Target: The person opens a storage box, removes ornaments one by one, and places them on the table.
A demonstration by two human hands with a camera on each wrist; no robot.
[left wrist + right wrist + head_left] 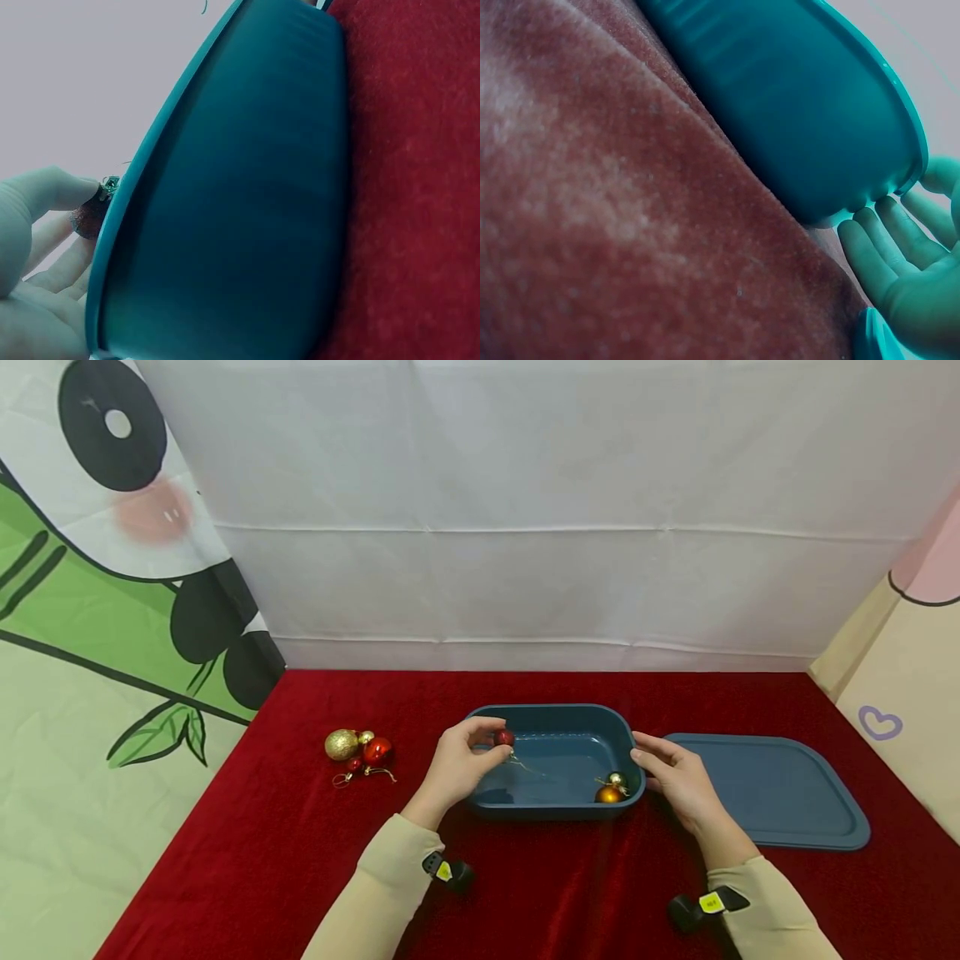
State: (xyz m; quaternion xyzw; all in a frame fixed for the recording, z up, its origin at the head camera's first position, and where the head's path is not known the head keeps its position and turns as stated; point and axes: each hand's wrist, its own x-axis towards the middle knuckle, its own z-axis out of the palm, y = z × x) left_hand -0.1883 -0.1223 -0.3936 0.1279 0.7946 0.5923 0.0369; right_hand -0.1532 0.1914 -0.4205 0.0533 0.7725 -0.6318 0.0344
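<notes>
My left hand [461, 764] pinches a small dark red Christmas bauble [504, 737] between thumb and fingers, above the left part of a blue plastic box [555, 812]. A thin gold string hangs from the bauble's cap. Inside the box, in its near right corner, lie an orange-gold bauble [608, 794] and a smaller gold bauble [617, 778]. Against the box's right end rests my right hand [678, 777]; in the right wrist view its fairly straight fingers [911, 232] touch the outer wall, with the thumb at the rim.
Left of the box, a gold glitter bauble [341, 745], a shiny red bauble [377, 752] and smaller baubles [366, 737] lie together on the red cloth [262, 860]. A flat blue lid [772, 789] lies to the right. White fabric [525, 585] hangs behind the table.
</notes>
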